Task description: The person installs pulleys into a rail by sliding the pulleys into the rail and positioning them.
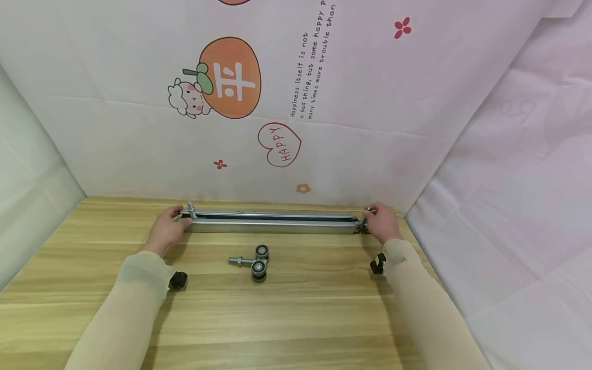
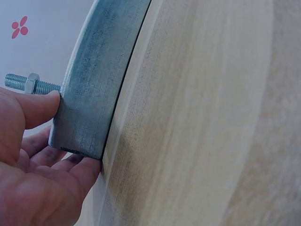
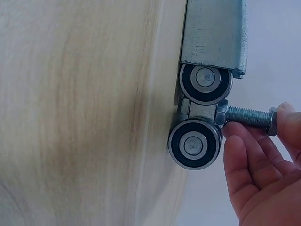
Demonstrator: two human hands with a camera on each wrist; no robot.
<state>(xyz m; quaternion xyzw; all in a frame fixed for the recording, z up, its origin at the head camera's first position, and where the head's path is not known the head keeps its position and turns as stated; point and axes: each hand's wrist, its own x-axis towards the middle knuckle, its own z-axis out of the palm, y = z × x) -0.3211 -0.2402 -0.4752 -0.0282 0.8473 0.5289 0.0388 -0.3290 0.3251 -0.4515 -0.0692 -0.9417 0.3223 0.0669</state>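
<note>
A slotted metal channel rail (image 1: 273, 226) lies along the far edge of the wooden table. My left hand (image 1: 167, 228) grips its left end, thumb on the upper edge beside an upright threaded bolt (image 2: 44, 87) with a nut and fingers at the end face. At the right end, my right hand (image 1: 383, 223) holds the bolt (image 3: 249, 117) of a roller trolley (image 3: 194, 145) between thumb and fingers. One pair of its wheels sits partly inside the rail's mouth, the other pair outside. A second roller trolley (image 1: 260, 263) lies loose in front of the rail, its bolt pointing left.
A printed white cloth (image 1: 139, 144) hangs right behind the rail. White cloth walls (image 1: 518, 205) close in the table on both sides. Bare wood tabletop (image 1: 277, 324) extends toward me. Black wrist mounts (image 1: 178, 280) stick out by both sleeves.
</note>
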